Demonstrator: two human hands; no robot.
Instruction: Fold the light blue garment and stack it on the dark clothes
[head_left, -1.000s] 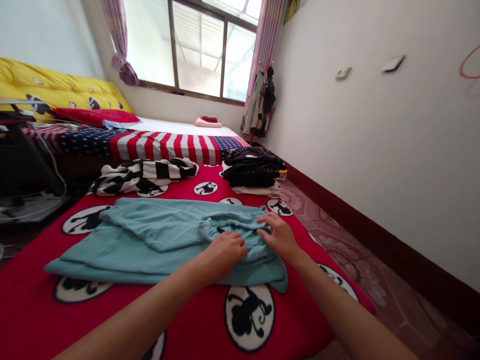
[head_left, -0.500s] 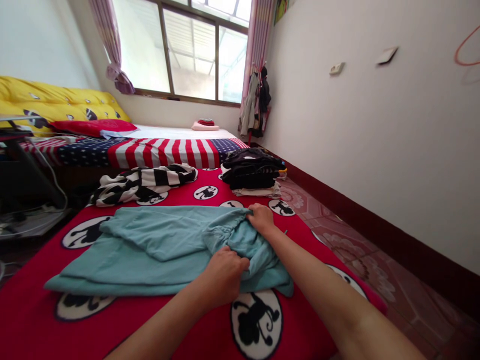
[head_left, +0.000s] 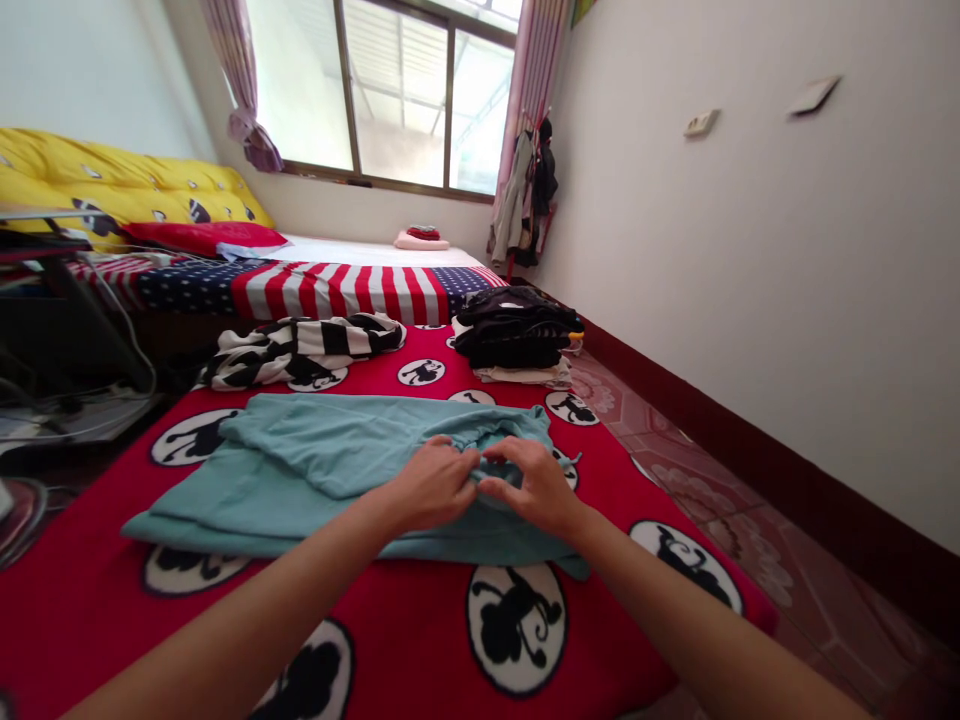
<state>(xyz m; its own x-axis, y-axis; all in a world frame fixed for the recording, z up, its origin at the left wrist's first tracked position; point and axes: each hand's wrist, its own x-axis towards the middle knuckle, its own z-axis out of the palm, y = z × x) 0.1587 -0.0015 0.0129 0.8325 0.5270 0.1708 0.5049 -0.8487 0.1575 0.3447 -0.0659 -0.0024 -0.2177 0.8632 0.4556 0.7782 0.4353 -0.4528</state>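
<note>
Head view shows both forearms reaching over the red monkey-print blanket (head_left: 420,640), which serves as a soft work surface. The left hand (head_left: 431,485) and right hand (head_left: 529,485) meet with fingers curled, pinching a bunched fold of the teal garment (head_left: 315,465), which lies spread flat across the blanket's middle, likely so its layers stay even. Beyond lie a striped garment (head_left: 300,350) in a loose heap and a stack of dark folded clothes (head_left: 514,335); no containers show.

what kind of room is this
Most likely a bedroom in a home. A bed with a striped cover stands under a curtained window, clothes hang in the corner, and both hands press a teal garment on a red blanket.
</note>
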